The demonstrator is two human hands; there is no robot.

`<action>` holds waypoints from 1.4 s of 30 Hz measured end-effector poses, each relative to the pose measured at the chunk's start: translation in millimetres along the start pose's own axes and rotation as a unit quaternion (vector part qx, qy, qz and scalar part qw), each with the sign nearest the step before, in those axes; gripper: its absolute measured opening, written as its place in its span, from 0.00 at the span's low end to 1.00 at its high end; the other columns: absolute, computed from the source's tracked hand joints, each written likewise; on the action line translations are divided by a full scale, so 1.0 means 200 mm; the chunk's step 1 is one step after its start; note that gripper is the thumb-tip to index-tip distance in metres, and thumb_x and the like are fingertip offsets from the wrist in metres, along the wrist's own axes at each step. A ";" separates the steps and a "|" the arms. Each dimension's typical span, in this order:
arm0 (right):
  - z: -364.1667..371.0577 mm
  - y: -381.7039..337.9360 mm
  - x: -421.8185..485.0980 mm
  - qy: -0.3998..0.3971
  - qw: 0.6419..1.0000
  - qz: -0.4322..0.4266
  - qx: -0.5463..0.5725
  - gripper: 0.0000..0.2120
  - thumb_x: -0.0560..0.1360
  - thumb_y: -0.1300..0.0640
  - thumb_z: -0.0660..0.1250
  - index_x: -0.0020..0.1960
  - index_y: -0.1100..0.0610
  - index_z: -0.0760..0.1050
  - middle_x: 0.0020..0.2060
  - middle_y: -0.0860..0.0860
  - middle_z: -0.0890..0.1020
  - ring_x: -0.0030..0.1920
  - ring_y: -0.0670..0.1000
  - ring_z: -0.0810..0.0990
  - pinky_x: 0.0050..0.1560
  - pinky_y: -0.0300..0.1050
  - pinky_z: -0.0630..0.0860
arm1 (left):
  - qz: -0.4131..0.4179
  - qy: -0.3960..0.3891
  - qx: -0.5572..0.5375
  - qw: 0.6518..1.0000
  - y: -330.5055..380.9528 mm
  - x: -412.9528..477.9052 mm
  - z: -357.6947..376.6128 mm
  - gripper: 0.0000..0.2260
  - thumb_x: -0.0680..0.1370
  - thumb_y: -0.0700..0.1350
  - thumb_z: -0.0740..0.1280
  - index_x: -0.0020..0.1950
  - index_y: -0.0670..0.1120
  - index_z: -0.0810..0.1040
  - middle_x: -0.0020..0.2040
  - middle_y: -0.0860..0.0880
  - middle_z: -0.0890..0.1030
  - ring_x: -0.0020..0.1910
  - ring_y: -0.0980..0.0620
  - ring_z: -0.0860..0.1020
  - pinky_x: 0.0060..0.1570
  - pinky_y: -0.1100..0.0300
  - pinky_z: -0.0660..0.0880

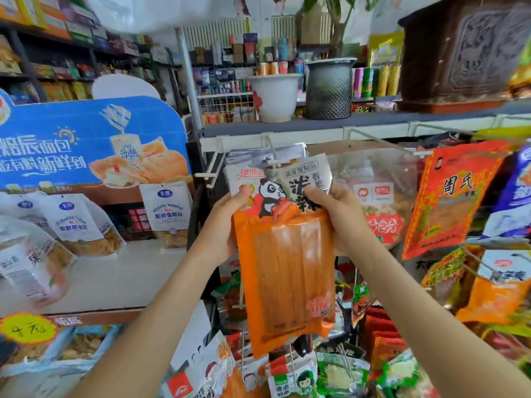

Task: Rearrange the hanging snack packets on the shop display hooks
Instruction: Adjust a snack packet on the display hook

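- Far to the left, a blue bread sign (86, 139) stands over white bread bags (169, 208) that lean on a pale shelf (115, 277).
- Left of centre, the left forearm rises at a slant from the bottom edge. The left hand (224, 228) grips the left edge of an orange snack packet (287, 268). Its thumb lies pressed on the packet's white front, beside the panda drawing. The other fingers curl behind the packet and are mostly hidden.
- At the centre, the packet is held upright between both hands, in front of the display rack. It is white at the top and orange below, with long strips showing through a clear window. Its lower end hangs free above more packets (290, 377) on lower hooks.
- Just above, the packet's top edge meets a white hook (275, 156) that juts from the rack's rail, and similar packets (253, 156) sit behind it. Whether the held packet's hole is over the hook's tip cannot be told.
- Right of centre, the right forearm comes up from the lower right corner. The right hand (342, 222) holds the packet's right edge at about the same height as the left. Its thumb presses on the front by the black lettering, and the other fingers curl round behind.
- Behind the right hand hangs a clear packet (382, 193) with a red label. Further right, a red-orange packet (451, 196) hangs tilted.
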State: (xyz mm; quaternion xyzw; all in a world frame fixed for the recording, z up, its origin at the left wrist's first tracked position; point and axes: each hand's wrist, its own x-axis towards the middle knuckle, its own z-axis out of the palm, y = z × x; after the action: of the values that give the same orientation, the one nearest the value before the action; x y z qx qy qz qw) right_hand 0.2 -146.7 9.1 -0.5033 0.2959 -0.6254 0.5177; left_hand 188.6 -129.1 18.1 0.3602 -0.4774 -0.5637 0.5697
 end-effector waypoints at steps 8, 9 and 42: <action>0.06 -0.10 -0.09 0.050 0.998 -0.021 -0.009 0.04 0.73 0.65 0.67 0.45 0.60 0.81 0.44 0.61 0.84 0.42 0.58 0.82 0.47 0.53 0.78 | -0.049 -0.130 0.091 0.986 -0.02 -0.10 -0.03 0.14 0.61 0.47 0.73 0.47 0.49 0.80 0.42 0.50 0.84 0.43 0.51 0.82 0.47 0.53 0.75; 0.05 -0.11 -0.09 0.049 0.998 -0.023 -0.013 0.04 0.72 0.65 0.68 0.47 0.62 0.80 0.45 0.62 0.83 0.43 0.59 0.82 0.48 0.54 0.78 | -0.036 -0.147 0.090 0.984 -0.02 -0.11 -0.03 0.13 0.64 0.45 0.70 0.47 0.49 0.80 0.42 0.51 0.84 0.43 0.52 0.82 0.45 0.55 0.75; -1.54 -0.38 -0.89 0.170 0.926 0.021 -0.338 0.21 0.72 0.64 0.69 0.62 0.52 0.70 0.41 0.46 0.75 0.32 0.43 0.72 0.36 0.35 0.68 | -0.011 -0.256 0.340 0.905 -0.76 -0.18 1.39 0.12 0.77 0.51 0.65 0.51 0.43 0.80 0.56 0.60 0.73 0.50 0.64 0.76 0.53 0.51 0.76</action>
State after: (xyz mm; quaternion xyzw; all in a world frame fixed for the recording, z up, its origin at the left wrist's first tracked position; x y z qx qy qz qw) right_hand -321.1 -3.2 -79.1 -0.5275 0.5840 -0.5536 0.2723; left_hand -117.2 -74.9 -52.6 0.3801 -0.7655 -0.4466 0.2645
